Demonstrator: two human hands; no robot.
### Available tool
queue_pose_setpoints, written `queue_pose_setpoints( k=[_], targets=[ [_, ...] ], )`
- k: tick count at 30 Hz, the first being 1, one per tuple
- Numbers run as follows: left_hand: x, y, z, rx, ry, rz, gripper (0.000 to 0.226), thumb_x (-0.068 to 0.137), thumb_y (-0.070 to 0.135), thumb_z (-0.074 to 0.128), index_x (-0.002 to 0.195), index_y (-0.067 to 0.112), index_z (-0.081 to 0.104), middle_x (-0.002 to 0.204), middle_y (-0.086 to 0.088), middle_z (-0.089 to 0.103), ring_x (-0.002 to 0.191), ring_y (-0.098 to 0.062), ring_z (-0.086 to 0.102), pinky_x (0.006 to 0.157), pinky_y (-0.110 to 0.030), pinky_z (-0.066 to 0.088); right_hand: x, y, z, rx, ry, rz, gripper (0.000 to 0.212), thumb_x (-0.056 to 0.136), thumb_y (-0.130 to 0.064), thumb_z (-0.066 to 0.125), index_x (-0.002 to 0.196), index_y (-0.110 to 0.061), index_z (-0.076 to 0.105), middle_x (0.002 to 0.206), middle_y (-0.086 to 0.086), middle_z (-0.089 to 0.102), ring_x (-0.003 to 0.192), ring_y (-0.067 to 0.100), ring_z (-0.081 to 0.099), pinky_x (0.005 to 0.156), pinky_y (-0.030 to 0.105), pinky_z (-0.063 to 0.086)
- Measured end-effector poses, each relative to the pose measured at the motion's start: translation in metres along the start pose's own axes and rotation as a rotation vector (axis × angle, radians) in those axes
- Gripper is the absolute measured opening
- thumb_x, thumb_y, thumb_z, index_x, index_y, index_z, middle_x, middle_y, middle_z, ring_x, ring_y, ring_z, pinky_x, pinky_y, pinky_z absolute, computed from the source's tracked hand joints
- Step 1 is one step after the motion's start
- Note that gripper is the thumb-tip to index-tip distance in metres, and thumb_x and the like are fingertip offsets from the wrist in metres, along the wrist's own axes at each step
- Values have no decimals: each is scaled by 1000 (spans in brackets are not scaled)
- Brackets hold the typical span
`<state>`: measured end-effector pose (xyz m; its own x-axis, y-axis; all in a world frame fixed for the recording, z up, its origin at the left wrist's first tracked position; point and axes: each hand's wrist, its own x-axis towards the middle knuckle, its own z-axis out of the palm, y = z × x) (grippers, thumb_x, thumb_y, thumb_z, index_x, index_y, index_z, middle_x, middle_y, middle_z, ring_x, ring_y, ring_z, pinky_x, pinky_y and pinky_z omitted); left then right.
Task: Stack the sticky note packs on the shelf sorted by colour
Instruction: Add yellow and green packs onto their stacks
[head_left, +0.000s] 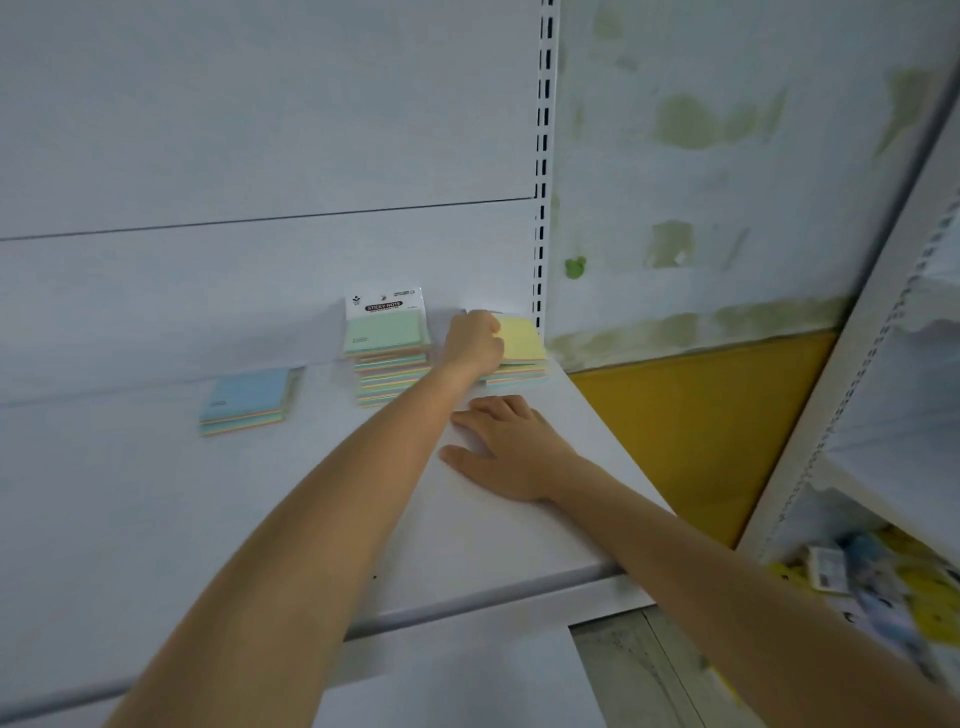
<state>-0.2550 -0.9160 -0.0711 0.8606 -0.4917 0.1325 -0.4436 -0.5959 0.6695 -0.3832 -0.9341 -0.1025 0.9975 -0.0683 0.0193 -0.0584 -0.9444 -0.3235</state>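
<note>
Left hand (475, 340) is up at the back of the shelf (208, 519), fingers curled tight into a near fist, knuckles pressed against the left edge of the yellow pack (521, 339); the fingertips are tucked out of sight, so I can't tell for sure whether they grip the pack or only push on it. The yellow pack sits at three o'clock of those knuckles, touching them, lying flat as the top of a short stack (517, 375) in the shelf's far right corner, tight by the slotted upright (543, 156). Right hand (506, 447) is at six o'clock of that stack, near it but apart, fingers spread and flat, palm down on the bare white shelf, holding nothing. Over at nine o'clock of the left hand, just beside the wrist, stands the taller stack (392, 376), with a green pack (385, 332) on top and its white header card reading STICKY NOTE leaning on the back panel (260, 130). Further out at nine o'clock, well apart, a blue pack (248, 396) lies on a low pile of its own. Both forearms reach in from six o'clock. Far at four o'clock, on a neighbouring shelf unit, a blurred jumble of packets (883, 587) shows, too smeared to identify.
</note>
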Motion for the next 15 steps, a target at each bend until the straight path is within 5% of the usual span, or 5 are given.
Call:
queue_pose_setpoints(
  k=[3, 7, 9, 11, 15],
  targets=[
    [1, -5, 4, 120, -27, -38, 22, 86, 15, 42, 83, 13, 64, 116, -21, 58, 114, -34, 49, 90, -34, 42, 0, 0, -1, 4, -5, -7, 54, 92, -50, 35, 140, -25, 31, 152, 1, 23, 142, 21, 12, 116, 36, 12],
    [-3, -2, -1, 196, -126, 3, 44, 84, 24, 55, 52, 22, 26, 57, -1, 33, 57, -18, 37, 51, -25, 26, -1, 0, -1, -1, -4, -12, 53, 93, -49, 34, 139, -24, 33, 152, 3, 23, 141, 23, 13, 115, 36, 12],
    [-7, -1, -4, 227, -166, -5, 35, 87, 24, 56, 60, 25, 34, 64, 5, 37, 69, -22, 44, 54, -21, 27, -1, 0, -1, -7, -1, -16, 53, 93, -49, 34, 139, -24, 33, 152, 3, 23, 141, 23, 13, 115, 36, 12],
    [-9, -4, -5, 235, -188, 10, 15, 89, 26, 56, 100, 17, 59, 104, -4, 60, 102, -26, 55, 80, -26, 41, 0, 0, -1, -10, 2, -21, 53, 92, -50, 34, 139, -23, 34, 152, 3, 23, 141, 24, 14, 115, 36, 13],
    [-20, -1, -16, 232, -100, 104, 55, 90, 30, 54, 138, 8, 37, 148, -10, 37, 138, -22, 33, 109, -28, 27, -1, -2, 0, -3, 5, -22, 52, 92, -48, 35, 137, -21, 36, 152, 5, 24, 140, 26, 15, 115, 37, 13]
  ],
)
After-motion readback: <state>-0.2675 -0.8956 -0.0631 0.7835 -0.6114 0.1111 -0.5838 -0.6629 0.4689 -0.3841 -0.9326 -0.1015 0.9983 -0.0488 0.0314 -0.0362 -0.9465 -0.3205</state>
